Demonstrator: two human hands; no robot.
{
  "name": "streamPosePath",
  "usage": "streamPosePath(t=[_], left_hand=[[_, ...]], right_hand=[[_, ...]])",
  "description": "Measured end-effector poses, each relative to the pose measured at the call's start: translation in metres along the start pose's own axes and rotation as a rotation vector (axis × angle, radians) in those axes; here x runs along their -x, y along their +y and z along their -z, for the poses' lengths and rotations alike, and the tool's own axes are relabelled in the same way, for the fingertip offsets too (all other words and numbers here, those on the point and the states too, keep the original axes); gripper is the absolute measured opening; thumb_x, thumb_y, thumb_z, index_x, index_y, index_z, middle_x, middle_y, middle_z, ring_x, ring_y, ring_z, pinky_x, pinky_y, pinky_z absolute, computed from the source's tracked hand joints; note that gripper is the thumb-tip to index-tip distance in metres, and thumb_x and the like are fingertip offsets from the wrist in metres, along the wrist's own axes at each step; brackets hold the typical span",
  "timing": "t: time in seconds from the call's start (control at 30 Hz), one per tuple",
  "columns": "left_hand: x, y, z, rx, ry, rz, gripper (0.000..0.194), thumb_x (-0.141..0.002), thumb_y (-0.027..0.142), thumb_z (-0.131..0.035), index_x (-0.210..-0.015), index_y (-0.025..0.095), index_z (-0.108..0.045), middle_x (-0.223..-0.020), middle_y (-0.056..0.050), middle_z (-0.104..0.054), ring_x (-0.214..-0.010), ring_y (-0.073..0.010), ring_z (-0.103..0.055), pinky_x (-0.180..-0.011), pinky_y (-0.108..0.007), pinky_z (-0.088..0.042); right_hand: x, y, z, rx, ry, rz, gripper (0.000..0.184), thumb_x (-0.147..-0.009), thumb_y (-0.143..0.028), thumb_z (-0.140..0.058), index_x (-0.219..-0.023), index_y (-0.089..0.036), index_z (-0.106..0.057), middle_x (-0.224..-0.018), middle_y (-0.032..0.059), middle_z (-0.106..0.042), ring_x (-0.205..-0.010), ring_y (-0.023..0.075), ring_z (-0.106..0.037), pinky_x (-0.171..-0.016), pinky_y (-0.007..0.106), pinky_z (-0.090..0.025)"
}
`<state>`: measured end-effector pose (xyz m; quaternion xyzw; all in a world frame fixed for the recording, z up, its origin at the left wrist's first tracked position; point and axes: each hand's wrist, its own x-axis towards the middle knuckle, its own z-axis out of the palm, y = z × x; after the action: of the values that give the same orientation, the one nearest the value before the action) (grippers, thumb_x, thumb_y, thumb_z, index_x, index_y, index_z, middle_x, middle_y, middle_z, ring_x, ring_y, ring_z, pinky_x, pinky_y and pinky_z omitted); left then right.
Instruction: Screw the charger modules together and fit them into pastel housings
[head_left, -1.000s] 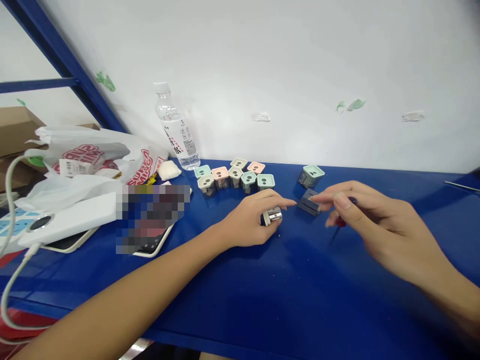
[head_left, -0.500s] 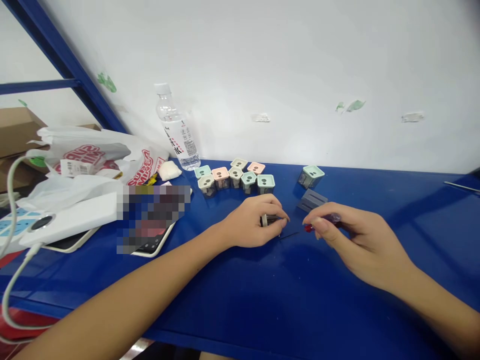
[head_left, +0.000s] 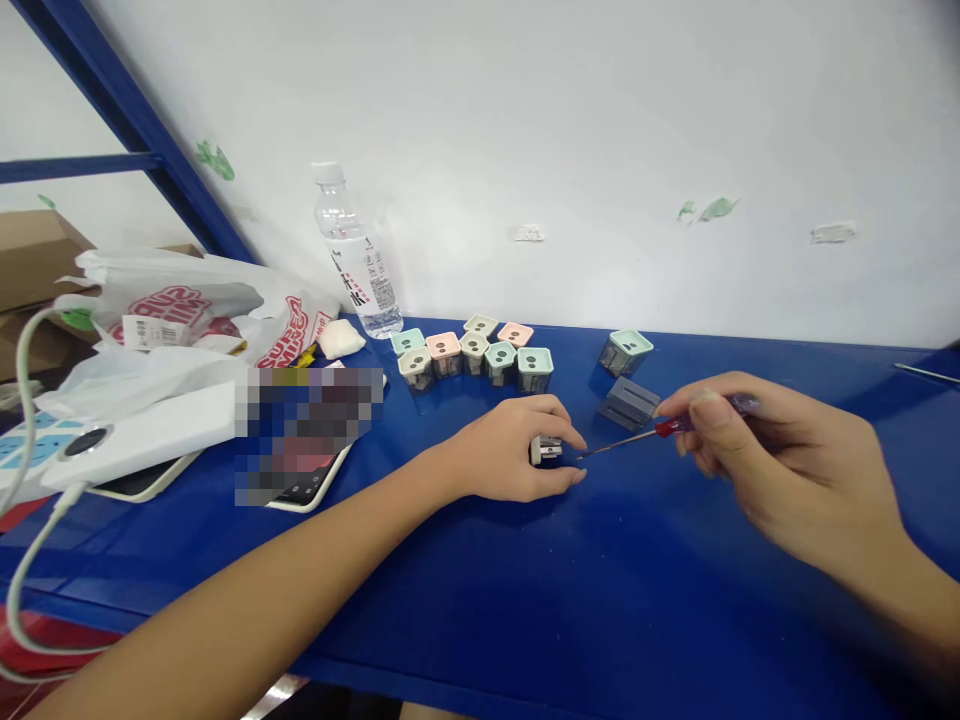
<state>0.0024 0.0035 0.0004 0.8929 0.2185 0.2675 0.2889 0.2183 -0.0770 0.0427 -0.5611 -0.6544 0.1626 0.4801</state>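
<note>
My left hand point(head_left: 510, 450) rests on the blue tabletop, its fingers curled round a pencil sharpener top point(head_left: 545, 450) with a cream edge and a metal sharpener body. Its thumb and index fingertip are apart just beyond it. A screwdriver point(head_left: 670, 427) with a red and dark clear handle is gripped in my right hand point(head_left: 772, 450). Its thin shaft points left, and the tip is close to the left fingertips; a tiny speck shows there, too small to name. Behind the shaft lies a dark translucent sharpener container point(head_left: 630, 402), beside a mint-topped sharpener point(head_left: 625, 350).
Several pastel-topped sharpeners point(head_left: 444, 352) stand grouped near the wall. Left of them are a water bottle point(head_left: 360, 265), a phone point(head_left: 315, 490), a white plastic bag point(head_left: 202, 300) and a white power bank point(head_left: 142, 440) with cables. A thin metal rod point(head_left: 926, 373) lies far right.
The screwdriver has swung to point left, and its tip came to the left fingertips. My right hand then drew slightly right. My left thumb and index finger have parted, uncovering the metal sharpener body.
</note>
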Motion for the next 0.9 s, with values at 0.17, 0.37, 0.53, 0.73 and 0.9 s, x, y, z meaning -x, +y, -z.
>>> streamPosePath(t=[0.17,0.37,0.53,0.73,0.9], left_hand=[[0.001,0.0,-0.004,-0.006,0.018,0.014,0.016,-0.088,0.028,-0.069,-0.093,0.016,-0.078,-0.099,-0.008,-0.069,-0.082,-0.0164,-0.067,-0.076,-0.028,-0.054],[0.001,0.001,-0.006,0.023,0.07,-0.042,0.014,-0.089,0.023,-0.068,-0.092,0.015,-0.079,-0.093,-0.007,-0.068,-0.079,-0.0147,-0.066,-0.074,-0.026,-0.053],[0.001,0.001,-0.006,0.039,0.099,-0.059,0.015,-0.089,0.023,-0.068,-0.091,0.014,-0.079,-0.092,-0.007,-0.068,-0.076,-0.0135,-0.066,-0.07,-0.024,-0.053],[0.001,0.001,-0.008,0.002,0.139,-0.075,0.014,-0.089,0.023,-0.068,-0.09,0.014,-0.079,-0.091,-0.007,-0.068,-0.078,-0.0139,-0.066,-0.072,-0.024,-0.054],[0.001,0.0,-0.01,-0.014,0.184,-0.102,0.013,-0.09,0.023,-0.067,-0.091,0.014,-0.078,-0.093,-0.007,-0.069,-0.079,-0.0141,-0.067,-0.075,-0.024,-0.054]], right_hand=[[-0.001,0.006,0.002,0.003,-0.018,0.072,0.031,-0.095,-0.049,-0.06,-0.082,-0.024,-0.073,-0.059,-0.0009,-0.062,-0.049,0.0126,-0.053,-0.049,0.027,-0.042],[-0.001,0.007,0.005,0.009,0.012,0.119,0.029,-0.096,-0.045,-0.06,-0.081,-0.024,-0.073,-0.06,-0.0005,-0.063,-0.05,0.012,-0.055,-0.047,0.026,-0.043],[0.0,0.003,0.005,0.012,0.026,0.075,0.03,-0.095,-0.046,-0.06,-0.079,-0.024,-0.073,-0.06,-0.0005,-0.062,-0.048,0.0115,-0.053,-0.044,0.025,-0.041],[0.003,-0.002,0.002,0.05,0.063,-0.022,0.034,-0.09,-0.054,-0.064,-0.077,-0.024,-0.073,-0.059,-0.0011,-0.062,-0.047,0.0116,-0.053,-0.043,0.027,-0.038],[0.003,0.0,0.001,0.025,0.095,-0.005,0.034,-0.09,-0.055,-0.065,-0.077,-0.024,-0.072,-0.057,-0.0011,-0.064,-0.047,0.0118,-0.056,-0.044,0.027,-0.04]])
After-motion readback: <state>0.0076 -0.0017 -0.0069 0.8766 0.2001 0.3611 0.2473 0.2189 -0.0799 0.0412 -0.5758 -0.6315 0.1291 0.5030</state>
